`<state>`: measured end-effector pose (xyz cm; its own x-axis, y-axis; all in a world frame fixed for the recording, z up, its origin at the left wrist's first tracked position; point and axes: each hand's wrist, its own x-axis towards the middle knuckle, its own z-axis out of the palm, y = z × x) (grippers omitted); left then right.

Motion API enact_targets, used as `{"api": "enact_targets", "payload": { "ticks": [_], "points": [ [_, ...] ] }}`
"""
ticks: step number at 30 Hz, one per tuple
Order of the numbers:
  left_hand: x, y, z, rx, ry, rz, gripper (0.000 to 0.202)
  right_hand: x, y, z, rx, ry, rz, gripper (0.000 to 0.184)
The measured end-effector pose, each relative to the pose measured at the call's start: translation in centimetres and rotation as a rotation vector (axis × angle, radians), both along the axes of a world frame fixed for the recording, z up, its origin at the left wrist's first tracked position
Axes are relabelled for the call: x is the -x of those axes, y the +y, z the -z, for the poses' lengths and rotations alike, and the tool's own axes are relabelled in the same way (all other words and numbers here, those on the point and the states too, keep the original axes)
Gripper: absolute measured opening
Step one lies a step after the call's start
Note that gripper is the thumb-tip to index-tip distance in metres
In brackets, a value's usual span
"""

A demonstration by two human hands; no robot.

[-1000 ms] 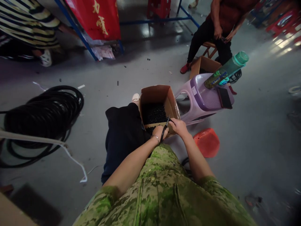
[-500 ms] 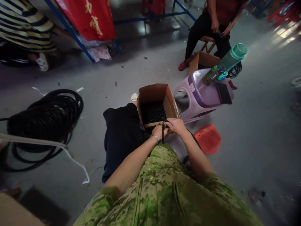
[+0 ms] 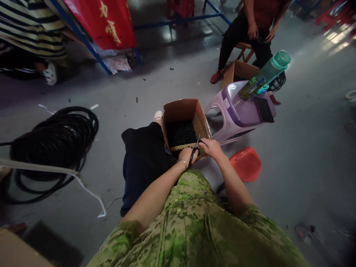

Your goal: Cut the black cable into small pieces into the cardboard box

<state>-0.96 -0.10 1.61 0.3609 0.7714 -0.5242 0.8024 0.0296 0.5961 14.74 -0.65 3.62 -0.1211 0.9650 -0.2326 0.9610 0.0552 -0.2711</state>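
Observation:
My left hand (image 3: 188,155), with a bracelet at its wrist, is closed around a pair of scissors (image 3: 194,151) with black handles. The metal blades point up and slightly right over the near edge of an open cardboard box (image 3: 202,120). Just to the right, my right hand (image 3: 211,147) is closed on the end of a thin black tube (image 3: 202,141), close to the blades. Many small black pieces (image 3: 182,132) lie inside the box, below and beyond my hands. My fingers partly cover the tube.
A purple stool (image 3: 236,107) bearing a green bottle (image 3: 265,76) and a phone (image 3: 264,110) stands right of the box. Beside my right forearm lies a red bag (image 3: 246,164). A black hose coil (image 3: 55,141) lies left. A seated person (image 3: 236,40) is ahead.
The scissors have tilted, their blades now leaning right and showing bright metal. My right hand has shifted slightly right, and the two hands are a little farther apart.

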Motion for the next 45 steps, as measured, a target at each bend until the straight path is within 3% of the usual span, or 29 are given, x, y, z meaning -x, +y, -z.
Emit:
{"api": "enact_targets", "payload": {
  "ticks": [4,9,18,23,35,42,45],
  "points": [
    [-0.2,0.0,0.0,-0.026,0.024,0.019,0.048,-0.5,-0.6,1.2,-0.035,0.127,0.083,0.032],
    [-0.3,0.1,0.3,-0.064,0.048,0.077,0.044,-0.4,-1.1,2.0,-0.012,0.107,0.167,0.034],
    [-0.6,-0.4,0.6,-0.067,0.088,0.185,0.04,-2.1,-0.4,-0.9,0.051,-0.054,-0.132,0.025],
    [-0.7,-0.5,0.5,-0.071,0.077,0.167,0.042,-2.2,0.2,-1.5,0.056,-0.067,-0.191,0.022],
    [-0.6,-0.2,0.0,-0.073,0.091,0.164,0.049,-1.4,-0.1,-0.2,0.07,-0.051,-0.076,0.028],
    [-0.3,0.1,0.3,-0.09,0.022,0.094,0.046,0.0,-0.6,0.5,-0.029,0.078,0.123,0.033],
    [-0.4,0.1,0.5,-0.067,0.028,0.084,0.04,0.0,-0.8,0.5,-0.042,0.073,0.141,0.032]
  ]
}}
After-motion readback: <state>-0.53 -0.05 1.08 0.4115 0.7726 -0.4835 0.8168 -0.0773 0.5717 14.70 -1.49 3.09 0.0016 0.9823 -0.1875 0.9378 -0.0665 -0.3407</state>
